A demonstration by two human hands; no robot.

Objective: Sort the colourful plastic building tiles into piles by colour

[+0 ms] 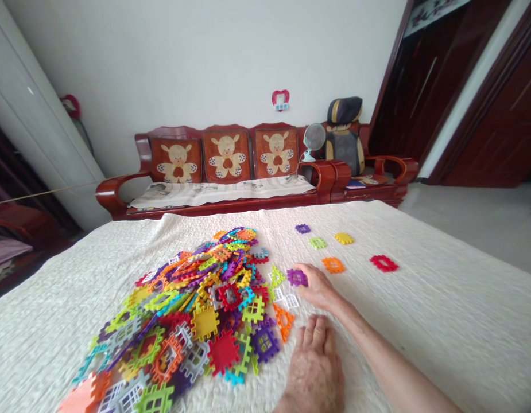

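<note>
A white quilted cloth [441, 321] covers the whole work surface. On it, out to the left of both sets of fingers, sprawls a big pile of interlocking plastic tiles [196, 310] in many colours. The left hand [314, 367] lies flat on the cloth, palm down, fingers straight and close together, holding nothing; an orange triangle tile [283, 321] sits just left of its fingertips. The right hand [319, 287] reaches further out, with its fingertips on a purple square tile [296, 277] at the pile's near edge. The fingers are curled over the tile's right side, but whether they pinch it or only touch it cannot be told. Just below those fingertips lie two white window tiles [286, 298]. Beyond the fingertips, five single tiles lie spread apart on bare cloth: orange [333, 264] nearest, red [383, 263] to the right, then green [317, 242], yellow [343, 238] and a small purple one [302, 228] furthest. The step in hand looks like drawing one tile out of the heap; lifting it would need a firm pinch on its toothed edges, clear of its neighbours.
</note>
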